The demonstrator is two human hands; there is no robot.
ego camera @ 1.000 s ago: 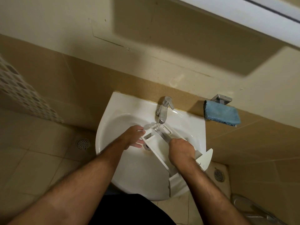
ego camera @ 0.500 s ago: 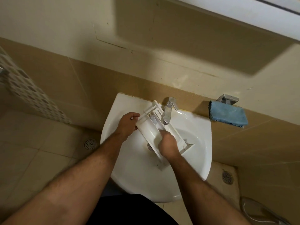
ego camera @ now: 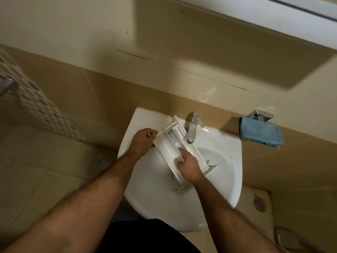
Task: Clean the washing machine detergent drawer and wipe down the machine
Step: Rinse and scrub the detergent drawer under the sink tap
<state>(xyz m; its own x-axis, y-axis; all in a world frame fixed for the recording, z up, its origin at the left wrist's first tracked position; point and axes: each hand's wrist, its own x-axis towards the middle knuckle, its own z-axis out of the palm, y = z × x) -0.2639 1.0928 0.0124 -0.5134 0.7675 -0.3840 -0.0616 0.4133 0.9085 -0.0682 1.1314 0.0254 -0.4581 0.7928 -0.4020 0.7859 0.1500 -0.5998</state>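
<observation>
The white detergent drawer (ego camera: 170, 147) lies slantwise over the basin of the white sink (ego camera: 228, 172), its far end with the small compartments up by the sink's back rim, just left of the chrome tap (ego camera: 193, 127), and its front panel down toward the right side of the bowl. The left hand (ego camera: 144, 143) grips the drawer's left wall near the far end, fingers curled round the edge. The right hand (ego camera: 189, 166) reaches into the long main compartment, fingers bent down inside it and pressing on its floor; whether they hold anything there cannot be told. Both forearms are bare. On the tiled ledge to the right of the sink, well apart from the drawer, a folded blue cloth (ego camera: 260, 133) hangs from a chrome holder (ego camera: 261, 115). Round floor drains show below: one (ego camera: 104, 163) left of the sink, another (ego camera: 259, 203) on the right.
</observation>
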